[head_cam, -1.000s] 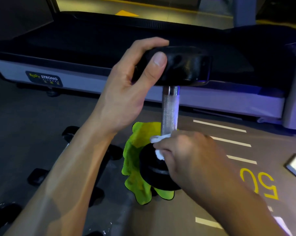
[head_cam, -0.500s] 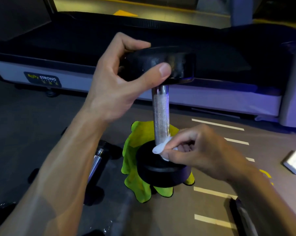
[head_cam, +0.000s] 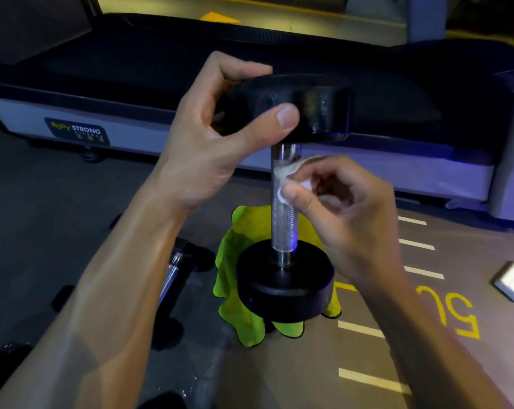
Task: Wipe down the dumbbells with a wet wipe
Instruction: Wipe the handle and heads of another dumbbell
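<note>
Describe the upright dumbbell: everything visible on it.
The dumbbell stands on end, its lower head on a lime-green cloth on the floor. Both heads are round, black and look rubber-coated, the top one glossy. The handle between them is chrome-like metal, knurled in the middle and smooth near each head. The left hand grips the top head, thumb on its side wall and fingers curled over its top edge. The right hand pinches a white wet wipe against the upper handle.

Green cloth (head_cam: 235, 314), treadmill (head_cam: 131, 69) behind
</note>
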`<state>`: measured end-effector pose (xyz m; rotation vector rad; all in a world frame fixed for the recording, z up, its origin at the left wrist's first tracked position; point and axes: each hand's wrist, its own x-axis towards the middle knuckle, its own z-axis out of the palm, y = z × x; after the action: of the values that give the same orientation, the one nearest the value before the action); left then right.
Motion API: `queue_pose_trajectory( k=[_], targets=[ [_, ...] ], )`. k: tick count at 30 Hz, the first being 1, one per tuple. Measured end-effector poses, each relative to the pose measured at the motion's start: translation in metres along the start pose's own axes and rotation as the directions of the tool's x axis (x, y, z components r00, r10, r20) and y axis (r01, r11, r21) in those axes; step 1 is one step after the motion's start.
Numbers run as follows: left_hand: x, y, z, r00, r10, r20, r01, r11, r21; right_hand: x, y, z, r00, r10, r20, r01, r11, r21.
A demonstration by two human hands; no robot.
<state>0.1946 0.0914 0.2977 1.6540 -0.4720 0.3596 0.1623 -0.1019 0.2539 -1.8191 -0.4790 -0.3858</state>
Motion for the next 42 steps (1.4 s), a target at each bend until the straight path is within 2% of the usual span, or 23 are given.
queue_pose_trajectory(
  k=[2, 4, 5, 6, 8, 10, 11, 15, 17, 22, 26, 28, 31, 33, 35, 38, 42],
  targets=[
    [-0.001, -0.001, -0.001, 1.0, -0.001, -0.021, 0.001, 1.0, -0.013, -0.015, 0.006, -0.002, 0.993, 0.024, 0.12, -0.01, 0.993, -0.116],
    [-0.001, -0.002, -0.001, 1.0, 0.003, -0.031, -0.004, 1.0, -0.021, -0.029, 0.008, -0.01, 0.946, 0.13, 0.296, -0.06, 0.971, -0.233],
    [-0.002, -0.002, -0.001, 0.999, 0.004, -0.033, -0.005, 1.0, -0.023, -0.029, 0.005, -0.012, 0.932, 0.147, 0.332, -0.053, 0.96, -0.276],
    [-0.001, -0.002, 0.0, 1.0, 0.004, -0.029, -0.004, 1.0, -0.02, -0.024, 0.002, -0.012, 0.944, 0.11, 0.31, -0.007, 0.949, -0.316],
    [0.001, -0.001, 0.001, 1.0, 0.004, -0.015, -0.004, 1.0, -0.005, -0.006, -0.008, -0.002, 0.985, -0.044, 0.169, 0.107, 0.916, -0.386],
    [0.002, -0.001, 0.004, 1.0, 0.011, -0.003, -0.011, 1.0, -0.001, 0.007, -0.015, 0.01, 0.987, -0.159, -0.02, 0.136, 0.899, -0.416],
    [0.002, -0.001, 0.005, 1.0, 0.013, -0.003, -0.014, 1.0, -0.007, 0.007, -0.013, 0.013, 0.981, -0.185, -0.059, 0.143, 0.894, -0.424],
    [0.001, -0.001, 0.005, 1.0, 0.02, -0.019, -0.02, 1.0, -0.018, -0.024, -0.001, 0.004, 0.985, -0.153, 0.086, 0.175, 0.858, -0.482],
    [0.0, -0.001, 0.005, 1.0, 0.015, -0.023, -0.016, 1.0, -0.02, -0.023, -0.003, 0.002, 0.975, -0.19, 0.113, 0.221, 0.83, -0.512],
    [0.002, -0.001, 0.009, 1.0, 0.015, -0.022, -0.016, 1.0, -0.021, 0.004, -0.005, 0.012, 0.96, -0.243, -0.136, 0.172, 0.902, -0.396],
    [0.001, -0.002, 0.008, 0.999, 0.007, -0.046, -0.009, 0.999, -0.03, -0.017, 0.001, 0.014, 0.995, -0.012, -0.097, -0.004, 0.986, -0.164],
    [0.001, -0.002, 0.008, 0.999, 0.009, -0.049, -0.011, 0.999, -0.031, -0.015, -0.005, 0.012, 0.996, 0.045, -0.081, -0.053, 0.994, -0.094],
    [0.001, -0.002, 0.01, 0.999, 0.013, -0.035, -0.014, 0.999, -0.031, 0.004, -0.014, 0.013, 0.974, 0.133, -0.183, -0.105, 0.982, 0.154],
    [0.001, -0.003, 0.009, 0.999, 0.017, -0.039, -0.018, 1.0, -0.025, 0.008, -0.016, 0.017, 0.961, 0.202, -0.191, -0.149, 0.954, 0.26],
    [0.0, -0.004, 0.008, 0.998, 0.019, -0.055, -0.021, 0.999, -0.025, -0.002, -0.013, 0.018, 0.954, 0.27, -0.134, -0.225, 0.933, 0.28],
    [-0.002, -0.004, 0.006, 0.997, 0.016, -0.07, -0.018, 0.999, -0.03, -0.017, -0.01, 0.012, 0.944, 0.322, -0.066, -0.305, 0.933, 0.188],
    [-0.002, -0.002, 0.009, 0.999, 0.011, -0.05, -0.012, 0.999, -0.032, 0.002, -0.022, 0.015, 0.965, 0.19, -0.181, -0.185, 0.982, 0.043]
  ],
)
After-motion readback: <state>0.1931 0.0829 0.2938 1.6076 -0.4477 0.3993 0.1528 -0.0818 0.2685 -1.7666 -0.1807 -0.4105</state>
